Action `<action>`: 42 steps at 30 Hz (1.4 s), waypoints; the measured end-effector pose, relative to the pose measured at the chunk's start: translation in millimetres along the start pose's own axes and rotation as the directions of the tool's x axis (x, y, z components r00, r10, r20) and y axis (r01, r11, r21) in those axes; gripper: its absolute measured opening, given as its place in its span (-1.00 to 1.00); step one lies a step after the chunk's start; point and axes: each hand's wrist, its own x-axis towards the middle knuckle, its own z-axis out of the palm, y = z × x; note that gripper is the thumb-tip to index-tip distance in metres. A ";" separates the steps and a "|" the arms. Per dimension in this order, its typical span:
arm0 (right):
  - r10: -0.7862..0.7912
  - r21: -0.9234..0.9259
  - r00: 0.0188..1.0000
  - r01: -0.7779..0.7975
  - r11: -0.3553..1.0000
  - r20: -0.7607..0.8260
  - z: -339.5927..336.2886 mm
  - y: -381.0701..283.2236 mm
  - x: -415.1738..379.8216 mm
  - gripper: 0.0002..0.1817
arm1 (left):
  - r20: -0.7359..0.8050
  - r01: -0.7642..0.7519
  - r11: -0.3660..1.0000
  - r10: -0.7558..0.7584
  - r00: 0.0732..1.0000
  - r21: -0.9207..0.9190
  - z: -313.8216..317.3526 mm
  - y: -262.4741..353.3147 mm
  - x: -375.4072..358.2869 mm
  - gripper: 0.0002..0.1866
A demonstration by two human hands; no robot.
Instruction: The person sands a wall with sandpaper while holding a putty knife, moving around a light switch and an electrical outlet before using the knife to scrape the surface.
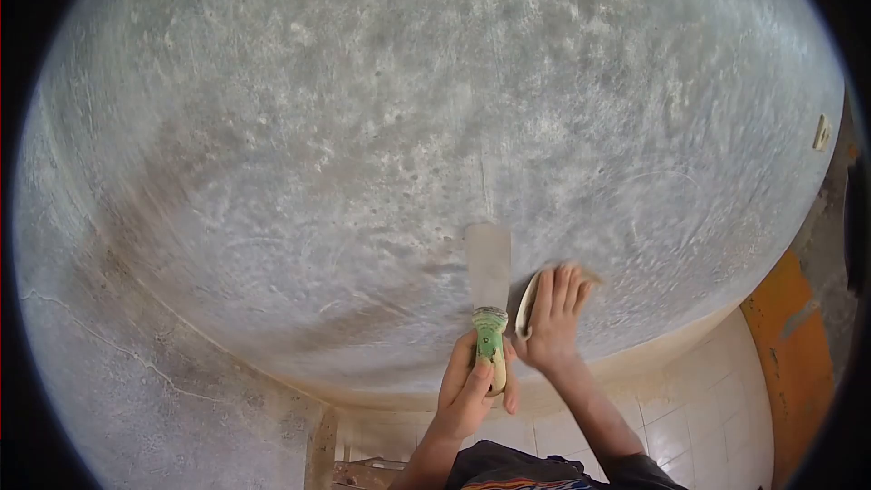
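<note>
My left hand (467, 390) is wrapped around the worn green and cream handle of a putty knife (490, 268). Its broad grey blade points up and overlaps the wall. Just to the right, my right hand (555, 313) presses a folded piece of sandpaper (525, 308) against the grey plastered wall (435, 145), fingers pointing upward. Only the sheet's pale curled edge and a brownish corner show; the palm hides the rest. The plaster around both hands is mottled, with light and dark patches.
A side wall (109, 381) with a long crack meets this wall at the left. White floor tiles (671, 408) lie below. An orange-painted panel (789, 354) stands at the right, and a small switch plate (822, 132) sits near the wall's right edge.
</note>
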 end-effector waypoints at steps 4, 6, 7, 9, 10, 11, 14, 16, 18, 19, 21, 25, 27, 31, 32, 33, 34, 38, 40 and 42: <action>0.032 0.007 0.998 -0.032 0.999 -0.048 -46.4 0.7 77.6 -0.16 | -0.040 -0.104 0.994 0.105 0.994 0.016 -18.7 -16.3 1.6 -0.45; 0.022 -0.086 0.985 -0.037 0.996 -0.173 -46.3 -4.0 91.6 -0.14 | -0.034 -0.145 0.988 0.147 0.988 0.056 -21.9 -15.5 -1.0 -0.44; 0.016 -0.082 0.985 -0.031 0.996 -0.172 -40.9 -6.0 84.4 -0.14 | -0.071 -0.122 0.992 0.124 0.990 0.032 -20.1 -13.3 -2.1 -0.43; -0.011 -0.068 0.999 0.008 0.998 -0.047 -17.5 -9.6 45.7 -0.14 | -0.106 -0.107 0.994 0.107 0.989 0.004 -18.6 -6.4 -1.8 -0.42; -0.024 -0.051 0.999 0.025 0.998 0.026 -2.3 -11.9 18.5 -0.14 | -0.079 -0.068 0.997 0.065 0.995 -0.031 -20.2 -0.5 -1.9 -0.41; -0.036 -0.032 0.994 0.039 0.999 0.100 9.2 -14.6 -5.0 -0.13 | -0.050 -0.026 0.998 0.023 0.998 -0.064 -21.7 4.5 -2.9 -0.39; 0.013 -0.006 0.989 -0.013 1.000 0.149 19.2 -19.3 -24.1 -0.17 | 0.018 0.010 0.999 -0.009 1.000 -0.048 -26.8 15.8 -6.9 -0.35; 0.018 -0.023 0.999 -0.017 1.000 0.049 6.3 -30.2 16.6 -0.18 | 0.032 0.015 1.000 -0.014 0.999 -0.024 -30.3 24.1 -8.6 -0.34; 0.020 -0.056 0.998 -0.023 0.998 -0.060 -19.3 -42.1 70.3 -0.19 | 0.045 0.000 1.000 -0.002 0.999 0.031 -32.5 35.3 -7.7 -0.33; 0.028 -0.066 0.998 -0.032 0.997 -0.063 -33.9 -51.2 95.3 -0.15 | 0.054 0.003 0.999 -0.004 0.999 0.032 -36.9 41.1 -7.5 -0.33; 0.041 -0.075 0.997 -0.046 0.996 -0.062 -35.2 -66.7 106.9 -0.10 | 0.059 0.002 0.995 -0.009 0.998 0.105 -48.3 52.5 -11.0 -0.34; 0.075 -0.041 0.997 -0.075 0.996 0.014 6.6 -95.4 65.2 -0.16 | 0.042 -0.026 0.998 0.024 0.999 0.062 -70.7 68.2 -16.6 -0.36; 0.029 0.006 0.999 -0.030 1.000 0.043 49.7 -107.4 6.6 -0.20 | -0.014 -0.054 0.998 0.054 0.998 0.035 -83.8 74.0 -19.2 -0.36; 0.071 -0.014 0.997 -0.071 0.997 -0.029 63.0 -122.3 7.5 -0.19 | -0.006 -0.074 0.997 0.074 0.997 0.013 -108.3 81.8 -25.1 -0.37; 0.133 -0.021 0.991 -0.132 0.991 0.005 44.3 -126.0 35.2 -0.18 | -0.016 -0.075 0.997 0.075 0.997 0.022 -111.7 84.0 -26.8 -0.37; 0.120 -0.022 0.989 -0.122 0.992 -0.086 28.0 -128.4 64.4 -0.17 | -0.023 -0.078 0.996 0.079 0.997 0.032 -115.1 86.4 -27.3 -0.37; 0.104 -0.024 0.979 -0.109 0.994 -0.177 15.5 -131.2 88.8 -0.16 | -0.014 -0.075 0.997 0.075 0.997 0.030 -118.9 88.7 -27.5 -0.37; 0.123 -0.114 0.975 -0.146 0.983 -0.188 4.2 -147.5 120.2 -0.14 | 0.016 -0.080 0.996 0.079 0.997 0.041 -129.9 95.5 -31.5 -0.38; 0.134 -0.054 0.979 -0.144 0.988 -0.153 32.9 -154.7 89.2 -0.15 | 0.025 -0.079 0.996 0.078 0.997 0.035 -133.2 99.3 -32.1 -0.40; 0.125 -0.025 0.992 -0.126 0.992 -0.033 72.3 -165.2 25.8 -0.14 | 0.012 -0.074 0.995 0.073 0.997 0.064 -136.0 101.6 -34.2 -0.43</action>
